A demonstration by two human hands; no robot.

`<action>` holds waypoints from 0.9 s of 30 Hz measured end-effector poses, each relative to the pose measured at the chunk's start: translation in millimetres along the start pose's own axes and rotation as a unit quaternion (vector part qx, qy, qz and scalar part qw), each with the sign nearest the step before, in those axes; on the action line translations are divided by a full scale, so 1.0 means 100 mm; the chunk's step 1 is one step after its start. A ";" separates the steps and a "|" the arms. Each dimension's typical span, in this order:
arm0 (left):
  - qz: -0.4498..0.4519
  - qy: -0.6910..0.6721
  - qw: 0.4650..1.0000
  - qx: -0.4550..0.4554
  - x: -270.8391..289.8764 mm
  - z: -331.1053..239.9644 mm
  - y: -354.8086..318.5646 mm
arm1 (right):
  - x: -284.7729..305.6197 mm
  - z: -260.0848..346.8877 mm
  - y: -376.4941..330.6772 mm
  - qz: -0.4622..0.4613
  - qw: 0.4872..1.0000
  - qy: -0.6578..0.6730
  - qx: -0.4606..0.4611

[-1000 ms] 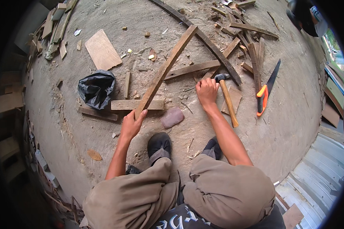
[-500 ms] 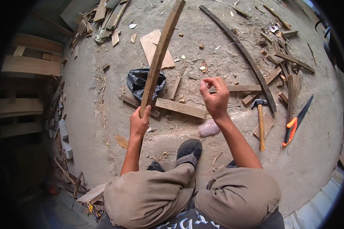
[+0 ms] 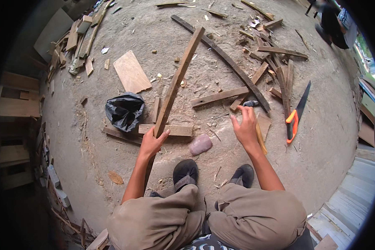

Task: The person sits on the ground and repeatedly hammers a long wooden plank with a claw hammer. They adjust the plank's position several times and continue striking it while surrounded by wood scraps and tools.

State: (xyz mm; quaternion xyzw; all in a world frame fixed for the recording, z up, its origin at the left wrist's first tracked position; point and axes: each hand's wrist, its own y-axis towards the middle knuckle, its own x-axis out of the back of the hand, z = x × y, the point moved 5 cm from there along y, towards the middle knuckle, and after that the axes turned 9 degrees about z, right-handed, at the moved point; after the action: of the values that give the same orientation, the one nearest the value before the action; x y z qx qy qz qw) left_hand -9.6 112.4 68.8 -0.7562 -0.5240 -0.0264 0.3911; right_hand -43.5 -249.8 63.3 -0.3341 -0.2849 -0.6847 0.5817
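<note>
My left hand (image 3: 152, 143) grips the near end of a long narrow wooden slat (image 3: 177, 80) that runs away up the dirt ground. It lies across a short flat board (image 3: 180, 130). My right hand (image 3: 246, 127) hovers with its fingers spread, holding nothing. Just beyond and beneath it lies a hammer (image 3: 254, 117) with a dark head and a wooden handle. A hand saw (image 3: 296, 112) with an orange grip lies to the right of that hand.
A black plastic bag (image 3: 124, 110) sits left of the slat, with a plywood sheet (image 3: 131, 71) behind it. A pinkish stone (image 3: 200, 144) lies by my feet. Scrap battens (image 3: 237, 68) spread at the back right. Timber is stacked at the left (image 3: 16, 106).
The view has swung back to the right. My left hand has lowered the slat's near end onto the short board. My right hand has moved right, over the hammer.
</note>
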 end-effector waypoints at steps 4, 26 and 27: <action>0.200 0.017 0.979 -0.025 -0.73 -0.25 0.33 | 0.28 -0.98 -0.38 -0.029 0.977 -0.153 -0.145; 0.020 0.102 0.984 -0.147 -0.87 -0.62 0.05 | 0.37 -0.12 -0.32 0.021 0.873 0.461 -0.156; 0.017 0.094 0.986 -0.140 -0.87 -0.57 0.06 | 0.34 -0.05 -0.36 0.026 0.870 0.470 -0.145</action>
State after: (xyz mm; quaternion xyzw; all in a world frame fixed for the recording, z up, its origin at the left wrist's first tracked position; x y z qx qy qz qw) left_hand -22.5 9.2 66.2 -0.8063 -0.4631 -0.1635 0.3296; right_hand -82.6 -268.4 87.1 -0.0607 0.1337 -0.7792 0.6093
